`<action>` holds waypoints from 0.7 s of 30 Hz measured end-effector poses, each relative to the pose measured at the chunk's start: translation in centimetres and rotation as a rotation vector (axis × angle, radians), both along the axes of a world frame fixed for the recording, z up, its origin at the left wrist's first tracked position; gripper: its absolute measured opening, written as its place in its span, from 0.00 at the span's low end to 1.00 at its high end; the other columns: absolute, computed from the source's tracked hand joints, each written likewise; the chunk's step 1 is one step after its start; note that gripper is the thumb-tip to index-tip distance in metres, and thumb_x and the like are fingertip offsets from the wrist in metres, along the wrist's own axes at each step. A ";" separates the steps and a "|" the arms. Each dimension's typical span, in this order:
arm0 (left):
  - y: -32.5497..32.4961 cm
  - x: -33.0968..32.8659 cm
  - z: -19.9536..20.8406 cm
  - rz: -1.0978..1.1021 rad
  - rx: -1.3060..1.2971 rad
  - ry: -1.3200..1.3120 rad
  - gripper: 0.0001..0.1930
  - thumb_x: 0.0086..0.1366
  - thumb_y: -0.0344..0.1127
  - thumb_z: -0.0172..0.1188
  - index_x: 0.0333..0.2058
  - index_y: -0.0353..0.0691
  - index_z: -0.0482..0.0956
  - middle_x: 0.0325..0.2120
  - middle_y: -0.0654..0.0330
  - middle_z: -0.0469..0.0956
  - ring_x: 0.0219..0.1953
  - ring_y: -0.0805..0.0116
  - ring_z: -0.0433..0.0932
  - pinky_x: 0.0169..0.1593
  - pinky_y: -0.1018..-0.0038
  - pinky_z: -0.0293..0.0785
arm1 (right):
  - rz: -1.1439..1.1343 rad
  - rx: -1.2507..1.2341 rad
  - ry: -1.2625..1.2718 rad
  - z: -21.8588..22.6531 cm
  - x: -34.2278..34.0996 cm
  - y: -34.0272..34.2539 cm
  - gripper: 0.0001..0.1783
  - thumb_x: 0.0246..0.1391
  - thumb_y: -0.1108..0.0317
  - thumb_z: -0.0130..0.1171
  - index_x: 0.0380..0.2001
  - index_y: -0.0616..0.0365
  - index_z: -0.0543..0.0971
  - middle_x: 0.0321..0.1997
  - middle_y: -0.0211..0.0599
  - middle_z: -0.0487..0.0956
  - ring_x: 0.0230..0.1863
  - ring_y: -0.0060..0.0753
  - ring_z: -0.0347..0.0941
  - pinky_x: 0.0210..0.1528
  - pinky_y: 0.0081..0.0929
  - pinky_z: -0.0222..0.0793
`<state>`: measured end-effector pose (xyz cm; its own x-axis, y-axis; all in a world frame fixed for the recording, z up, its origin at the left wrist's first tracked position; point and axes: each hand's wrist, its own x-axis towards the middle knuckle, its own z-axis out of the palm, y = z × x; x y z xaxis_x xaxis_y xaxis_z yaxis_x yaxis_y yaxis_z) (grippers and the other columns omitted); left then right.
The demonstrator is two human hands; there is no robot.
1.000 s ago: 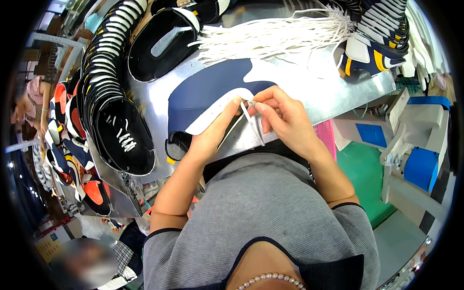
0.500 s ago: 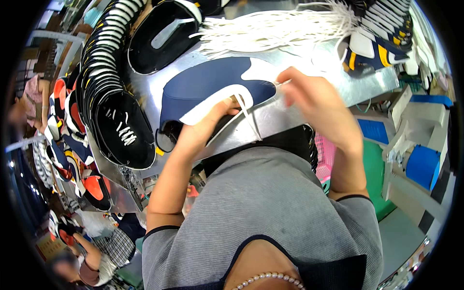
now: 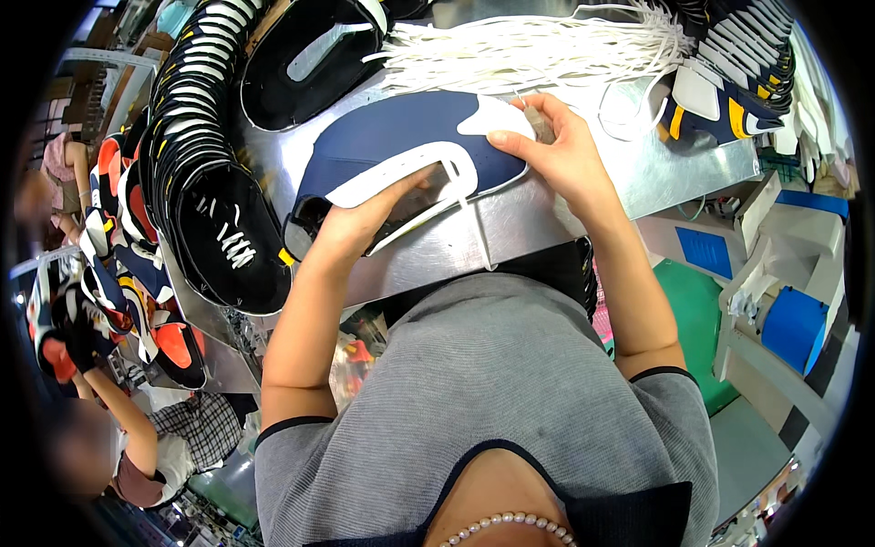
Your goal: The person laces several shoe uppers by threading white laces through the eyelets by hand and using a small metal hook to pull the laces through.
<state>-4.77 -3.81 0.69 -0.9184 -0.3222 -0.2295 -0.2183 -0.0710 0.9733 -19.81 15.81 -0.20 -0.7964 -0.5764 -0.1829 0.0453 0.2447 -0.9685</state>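
Navy shoe upper [image 3: 401, 146], trimmed in white around the lace opening, lies flat on the metal table [image 3: 510, 228] just in front of the person, between both hands. It looks light and floppy, a piece of stitched fabric with no sole, so I judge it would sag if lifted by one edge; the stiffer white trim around the opening seems the surest place to take hold, and the smooth table would let it slide easily.

Her left hand [image 3: 360, 228] lies on the near edge with fingers curled over the white trim, pressing it down. Her right hand [image 3: 556, 150] rests at the far right end of the piece, thumb and fingers lightly pinched on the white patch there; whether a lace end is between the fingers I cannot tell.

A bundle of white laces [image 3: 538, 50] lies just beyond, and a stack of black uppers [image 3: 219, 182] curves along the left.

Half a second ago the right hand was raised and blurred above the piece; now it has settled onto it, and the upper sits lower and flatter.
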 end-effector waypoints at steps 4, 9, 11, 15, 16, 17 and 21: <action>1.0 -0.2 0.6 0.044 0.160 -0.129 0.09 0.65 0.29 0.66 0.42 0.35 0.82 0.37 0.60 0.84 0.40 0.72 0.82 0.45 0.76 0.78 | -0.040 -0.002 -0.058 -1.8 0.2 0.5 0.31 0.42 0.52 0.77 0.45 0.61 0.80 0.39 0.39 0.84 0.39 0.28 0.80 0.44 0.25 0.74; 1.6 -0.5 0.4 0.120 -0.126 -0.151 0.13 0.61 0.33 0.69 0.44 0.35 0.84 0.41 0.59 0.84 0.42 0.68 0.82 0.49 0.74 0.76 | -0.048 0.046 0.021 -1.3 0.4 -0.1 0.31 0.42 0.52 0.77 0.45 0.60 0.80 0.39 0.40 0.84 0.38 0.29 0.80 0.44 0.27 0.75; -0.8 -1.1 -1.4 -0.029 -0.499 -0.153 0.13 0.63 0.35 0.68 0.44 0.35 0.84 0.38 0.59 0.85 0.40 0.69 0.82 0.46 0.74 0.77 | -0.083 0.033 0.016 -0.9 0.6 -0.2 0.31 0.42 0.51 0.77 0.46 0.60 0.80 0.39 0.41 0.84 0.38 0.29 0.80 0.44 0.27 0.75; -1.5 -0.3 1.0 -0.149 -0.278 -0.189 0.17 0.70 0.39 0.61 0.51 0.34 0.80 0.42 0.57 0.84 0.46 0.69 0.82 0.50 0.72 0.75 | -0.140 -0.119 0.032 -1.9 -1.2 -0.4 0.28 0.47 0.56 0.75 0.48 0.61 0.78 0.41 0.40 0.83 0.39 0.26 0.79 0.42 0.22 0.74; -0.7 -0.1 2.6 -0.171 -0.103 -0.138 0.19 0.70 0.39 0.60 0.54 0.34 0.78 0.45 0.57 0.83 0.49 0.68 0.81 0.54 0.72 0.74 | -0.161 -0.167 0.027 -2.6 -1.9 -0.1 0.27 0.49 0.58 0.75 0.48 0.61 0.78 0.41 0.39 0.83 0.40 0.25 0.78 0.42 0.21 0.73; -0.6 1.0 2.8 -0.218 -0.218 -0.171 0.22 0.69 0.37 0.62 0.58 0.34 0.74 0.50 0.55 0.81 0.54 0.68 0.78 0.59 0.71 0.70 | -0.152 -0.180 -0.059 -2.4 -2.1 0.2 0.25 0.52 0.62 0.73 0.49 0.61 0.77 0.41 0.38 0.81 0.39 0.21 0.76 0.39 0.17 0.70; 1.8 0.7 1.3 -0.103 -1.033 0.077 0.12 0.61 0.33 0.67 0.42 0.37 0.80 0.33 0.51 0.82 0.34 0.50 0.81 0.40 0.66 0.75 | -0.133 -0.206 -0.099 -1.7 -0.2 0.4 0.22 0.54 0.63 0.71 0.49 0.59 0.78 0.39 0.32 0.81 0.36 0.17 0.72 0.36 0.16 0.67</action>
<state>-4.11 -2.04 2.00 -0.9531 -0.2477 0.1737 -0.1110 0.8204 0.5609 -20.05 16.22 -1.88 -0.8516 -0.5013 -0.1533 0.1607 0.0288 -0.9866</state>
